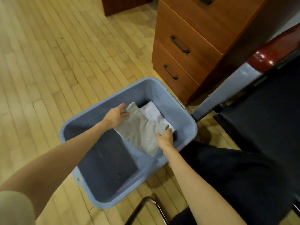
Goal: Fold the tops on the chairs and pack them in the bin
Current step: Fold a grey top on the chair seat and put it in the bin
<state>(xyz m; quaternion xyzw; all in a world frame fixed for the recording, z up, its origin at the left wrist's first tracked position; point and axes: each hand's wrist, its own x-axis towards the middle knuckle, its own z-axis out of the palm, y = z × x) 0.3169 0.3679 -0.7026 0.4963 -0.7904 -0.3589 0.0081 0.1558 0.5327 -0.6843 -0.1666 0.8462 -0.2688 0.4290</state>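
At left we see the wood floor. The left hand grips the far corner of a folded grey top, fingers curled round its edge, held over the blue bin. The right hand pinches its near edge. A white folded top lies inside beneath it. At right stand a drawer cabinet and a black chair.

Both bare arms reach forward and down. The left hand points toward one o'clock, fingers curled in a pinch. The right hand, at its four o'clock, is also curled, gripping.
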